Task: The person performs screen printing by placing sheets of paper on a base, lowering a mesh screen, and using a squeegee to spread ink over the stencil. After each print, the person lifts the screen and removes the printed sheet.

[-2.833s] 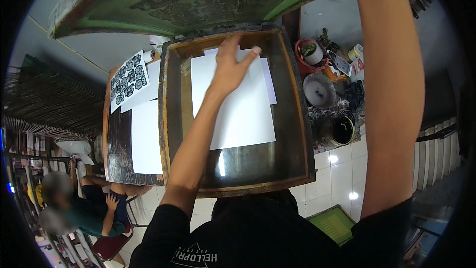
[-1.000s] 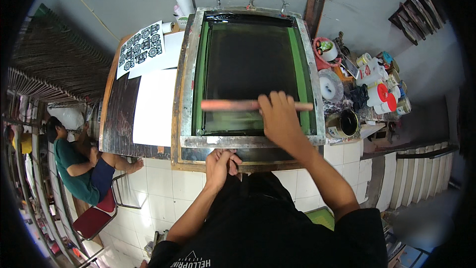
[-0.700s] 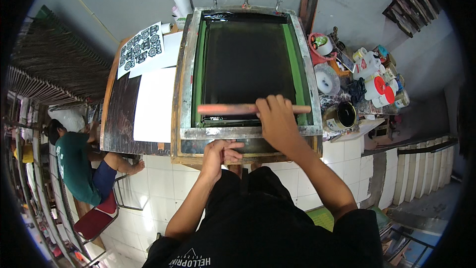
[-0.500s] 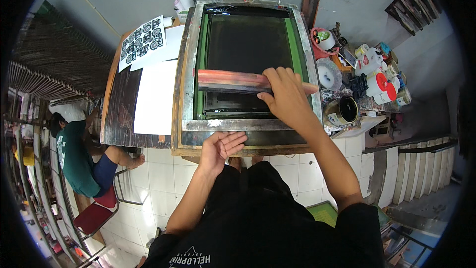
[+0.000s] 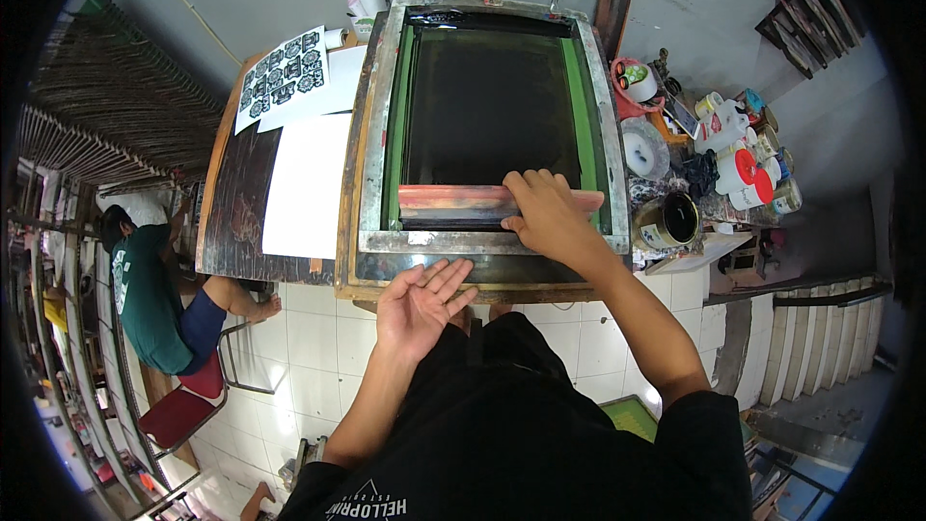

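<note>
My right hand (image 5: 550,214) grips a long wooden squeegee (image 5: 449,201) stained red and orange. The squeegee lies crosswise inside a screen printing frame (image 5: 370,174), close to the frame's near bar. Behind it stretches the dark mesh (image 5: 497,101), flanked by green strips, with black ink (image 5: 439,16) pooled along the far end. My left hand (image 5: 420,307) hovers palm up in front of the table's near edge, fingers spread and holding nothing. The squeegee's blade edge is hidden from view.
Printed sheets (image 5: 285,75) and white paper (image 5: 307,188) lie on the table to the left. Right of the frame stand an open ink can (image 5: 667,220) and several tubs (image 5: 735,168). A person (image 5: 159,280) sits on a red chair (image 5: 181,415) at left.
My right hand has pulled the squeegee toward me, from lower mid-mesh to the frame's near bar. My left hand has shifted slightly left, its fingers more spread.
</note>
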Available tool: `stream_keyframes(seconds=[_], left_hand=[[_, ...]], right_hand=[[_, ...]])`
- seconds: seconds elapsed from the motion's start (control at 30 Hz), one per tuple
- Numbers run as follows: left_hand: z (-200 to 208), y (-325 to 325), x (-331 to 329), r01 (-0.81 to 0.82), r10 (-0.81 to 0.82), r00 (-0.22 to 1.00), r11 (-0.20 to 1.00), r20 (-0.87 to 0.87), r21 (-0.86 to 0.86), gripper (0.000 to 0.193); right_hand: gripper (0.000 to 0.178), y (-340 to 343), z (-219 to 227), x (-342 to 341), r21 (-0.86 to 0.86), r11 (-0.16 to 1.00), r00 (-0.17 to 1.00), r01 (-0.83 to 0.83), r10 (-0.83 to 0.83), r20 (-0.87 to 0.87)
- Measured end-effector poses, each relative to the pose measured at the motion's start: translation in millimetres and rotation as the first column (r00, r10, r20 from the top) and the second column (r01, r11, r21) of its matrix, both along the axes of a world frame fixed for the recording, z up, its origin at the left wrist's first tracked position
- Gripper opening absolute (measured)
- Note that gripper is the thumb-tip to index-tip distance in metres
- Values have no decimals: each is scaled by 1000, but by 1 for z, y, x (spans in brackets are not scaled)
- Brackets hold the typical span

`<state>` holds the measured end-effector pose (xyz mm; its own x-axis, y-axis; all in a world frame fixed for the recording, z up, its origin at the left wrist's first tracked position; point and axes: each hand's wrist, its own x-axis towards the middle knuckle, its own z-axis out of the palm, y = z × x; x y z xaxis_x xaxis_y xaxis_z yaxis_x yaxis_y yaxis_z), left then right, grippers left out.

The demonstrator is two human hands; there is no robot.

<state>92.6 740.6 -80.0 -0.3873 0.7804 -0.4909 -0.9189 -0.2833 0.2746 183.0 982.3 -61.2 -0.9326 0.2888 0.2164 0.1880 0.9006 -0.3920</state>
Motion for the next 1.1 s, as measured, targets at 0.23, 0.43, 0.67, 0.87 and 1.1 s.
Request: stream_keyframes(seconds=[0.23, 0.43, 0.67, 0.87, 1.1], left_hand=[[-15, -2, -2, -35, 36, 999, 999, 10, -39, 50], [-8, -1, 0, 20, -23, 1000, 992, -17, -128, 61], [-6, -1, -4, 38, -36, 999, 987, 15, -154, 57], [-5, 0, -8, 73, -69, 997, 980, 28, -185, 63], [-11, -3, -6, 25, -13, 997, 985, 73, -171, 52]], right_hand=[[43, -6, -4, -5, 106, 994, 1000, -3, 3, -2], [34, -4, -5, -9, 227, 973, 994, 44, -20, -108], [30, 35, -11, -46, 341, 935, 985, 102, -47, -164], [38, 87, -1, -93, 308, 947, 990, 89, -49, -136], [43, 158, 2, -156, 370, 922, 985, 112, -53, -166]])
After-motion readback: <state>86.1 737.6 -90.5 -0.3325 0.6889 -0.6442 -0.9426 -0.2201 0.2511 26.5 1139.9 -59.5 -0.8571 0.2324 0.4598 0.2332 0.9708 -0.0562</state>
